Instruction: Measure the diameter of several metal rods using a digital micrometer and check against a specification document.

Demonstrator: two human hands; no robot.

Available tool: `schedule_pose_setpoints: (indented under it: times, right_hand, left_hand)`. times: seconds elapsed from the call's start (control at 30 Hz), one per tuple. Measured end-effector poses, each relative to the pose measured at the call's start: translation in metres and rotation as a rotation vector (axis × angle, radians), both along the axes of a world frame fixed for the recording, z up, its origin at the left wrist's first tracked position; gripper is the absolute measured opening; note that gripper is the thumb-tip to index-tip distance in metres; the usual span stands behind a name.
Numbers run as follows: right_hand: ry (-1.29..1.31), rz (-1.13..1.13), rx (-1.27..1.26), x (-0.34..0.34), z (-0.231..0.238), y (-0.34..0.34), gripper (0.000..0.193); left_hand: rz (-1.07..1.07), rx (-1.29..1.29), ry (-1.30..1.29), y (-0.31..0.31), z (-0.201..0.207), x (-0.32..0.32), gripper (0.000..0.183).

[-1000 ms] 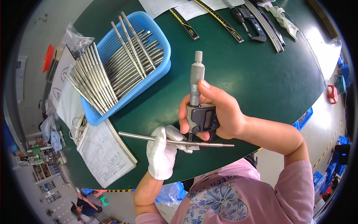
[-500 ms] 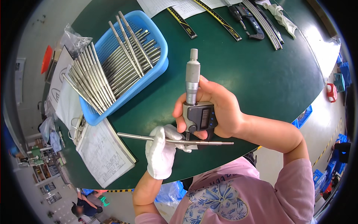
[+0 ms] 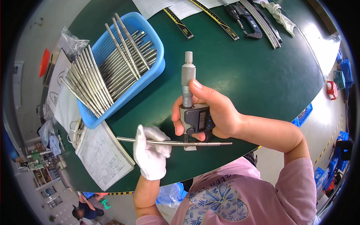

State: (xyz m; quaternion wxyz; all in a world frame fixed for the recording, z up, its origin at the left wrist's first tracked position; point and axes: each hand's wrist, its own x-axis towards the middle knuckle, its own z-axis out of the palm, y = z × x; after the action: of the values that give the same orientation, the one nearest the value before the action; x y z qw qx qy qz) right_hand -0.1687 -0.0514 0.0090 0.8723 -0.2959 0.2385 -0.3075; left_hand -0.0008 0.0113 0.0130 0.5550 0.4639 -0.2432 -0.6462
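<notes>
My right hand (image 3: 223,118), bare, grips a digital micrometer (image 3: 193,119) by its body and frame. Its thumb lies against the lower part of the silver thimble, which points away from me. A slim, stepped metal rod (image 3: 210,144) lies crosswise in the micrometer's gap, between the measuring faces. My left hand (image 3: 152,159), in a white glove, has the rod between its thumb and fingers, left of the micrometer. The rod's left end sticks out past the glove, its narrower right end past the micrometer. The digits on the small display are too small to tell.
A blue plastic basket (image 3: 160,63) full of similar rods stands at the left on the green table (image 3: 262,86). Drawing sheets (image 3: 107,159) lie below it. Toward the back are two rulers (image 3: 215,20), another micrometer (image 3: 252,26), loose rods (image 3: 262,28) and a white glove (image 3: 279,15).
My left hand has slid left along the rod, away from the micrometer, its fingers looser. My right thumb has shifted onto the thimble. The rod remains in the micrometer's gap.
</notes>
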Motion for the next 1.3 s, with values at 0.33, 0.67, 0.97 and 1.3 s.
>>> schedule_pose_setpoints:
  times: [0.33,0.67,0.97,1.3]
  right_hand:
    - [-0.081,-0.003,0.124,-0.0002,0.0013,0.002,0.063]
    - [-0.026,-0.021,0.066,0.001,0.0005,0.0022,0.062]
    - [-0.051,-0.015,0.08,0.0016,-0.0003,0.0024,0.068]
    - [0.041,-0.008,0.057,0.0008,0.0009,0.0025,0.068]
  left_hand:
    - [-0.077,0.0,0.1,0.0054,-0.0058,-0.0012,0.042]
    - [-0.113,-0.019,0.109,0.0071,-0.008,-0.001,0.042]
    - [-0.124,-0.013,0.131,0.0067,-0.0088,-0.0004,0.041]
    - [-0.165,0.017,0.078,0.0069,-0.0048,-0.0053,0.04]
